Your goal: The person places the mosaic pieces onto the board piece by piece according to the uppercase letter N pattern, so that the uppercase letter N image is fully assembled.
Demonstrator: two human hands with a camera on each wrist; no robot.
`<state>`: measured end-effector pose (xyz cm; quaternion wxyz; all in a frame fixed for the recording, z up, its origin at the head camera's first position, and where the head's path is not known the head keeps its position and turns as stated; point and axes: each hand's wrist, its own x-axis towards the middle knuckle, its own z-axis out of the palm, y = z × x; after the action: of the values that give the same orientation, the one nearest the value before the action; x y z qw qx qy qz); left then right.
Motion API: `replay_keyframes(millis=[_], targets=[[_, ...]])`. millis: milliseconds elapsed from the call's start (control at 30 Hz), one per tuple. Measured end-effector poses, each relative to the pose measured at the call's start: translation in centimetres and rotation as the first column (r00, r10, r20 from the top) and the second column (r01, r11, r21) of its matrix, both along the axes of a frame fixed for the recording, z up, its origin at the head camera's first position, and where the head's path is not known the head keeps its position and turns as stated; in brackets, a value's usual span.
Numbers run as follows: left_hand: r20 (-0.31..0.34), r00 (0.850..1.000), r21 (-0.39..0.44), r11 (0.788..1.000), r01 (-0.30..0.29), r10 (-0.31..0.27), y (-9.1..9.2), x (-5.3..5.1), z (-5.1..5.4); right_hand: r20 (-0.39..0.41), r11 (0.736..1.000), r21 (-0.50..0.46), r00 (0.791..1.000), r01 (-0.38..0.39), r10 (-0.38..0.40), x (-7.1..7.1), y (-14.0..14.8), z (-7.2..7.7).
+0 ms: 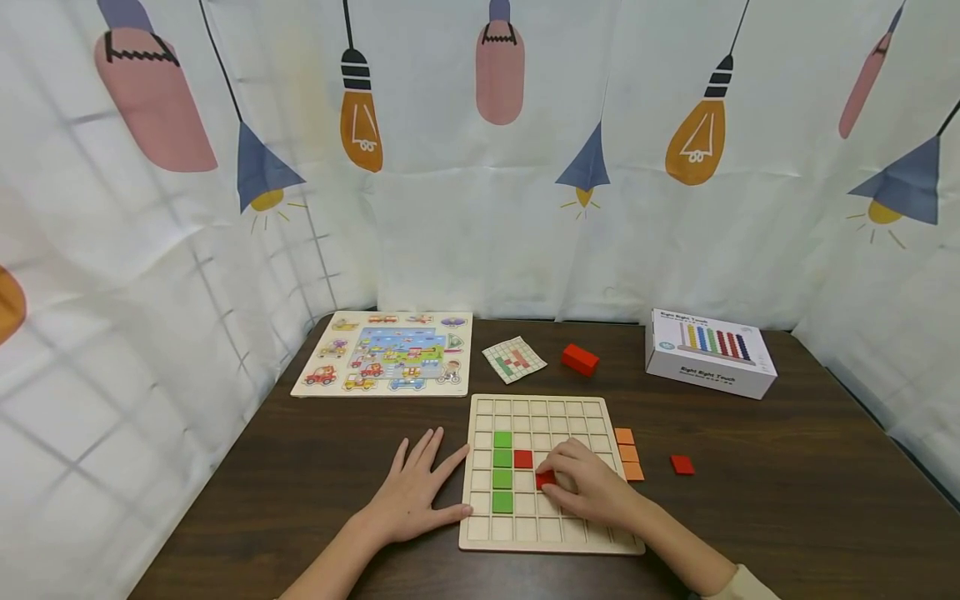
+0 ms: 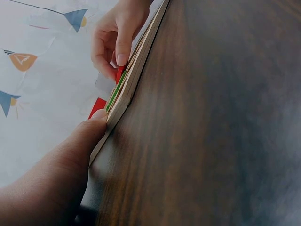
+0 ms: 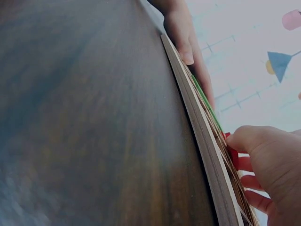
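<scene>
A wooden grid board (image 1: 540, 533) lies on the dark table, with a column of several green square tiles (image 1: 502, 479) set in its cells. One red tile (image 1: 522, 459) sits to the right of that column. My right hand (image 1: 588, 483) pinches another red tile (image 1: 545, 479) between thumb and fingers over the board's middle; in the right wrist view this red tile (image 3: 232, 150) stands tilted at the board's surface. With fingers spread, my left hand (image 1: 412, 492) rests at the board's left edge, thumb and index fingertip touching it.
Orange tiles (image 1: 629, 454) lie along the board's right edge, a loose red tile (image 1: 682, 465) farther right. Behind the board are a pattern card (image 1: 514, 360), a red block (image 1: 580, 359), a vehicle picture puzzle (image 1: 382, 354) and a white box (image 1: 708, 354). A printed curtain hangs behind.
</scene>
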<state>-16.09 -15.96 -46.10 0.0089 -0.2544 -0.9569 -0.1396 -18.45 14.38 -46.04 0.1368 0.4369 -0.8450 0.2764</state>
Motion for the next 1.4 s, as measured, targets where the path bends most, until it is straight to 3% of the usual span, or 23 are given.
replay_keyframes(millis=[1067,1400], targets=[[0.008,1.000,0.015,1.000,0.008,-0.008,-0.1,0.1,0.2,-0.017,0.996,0.066,0.998,0.063,-0.062,0.2,-0.2,0.2],[0.000,1.000,-0.002,1.000,0.002,-0.002,0.0,0.0,0.0,-0.087,0.996,0.084,0.996,0.036,-0.029,0.7,-0.1,1.1]])
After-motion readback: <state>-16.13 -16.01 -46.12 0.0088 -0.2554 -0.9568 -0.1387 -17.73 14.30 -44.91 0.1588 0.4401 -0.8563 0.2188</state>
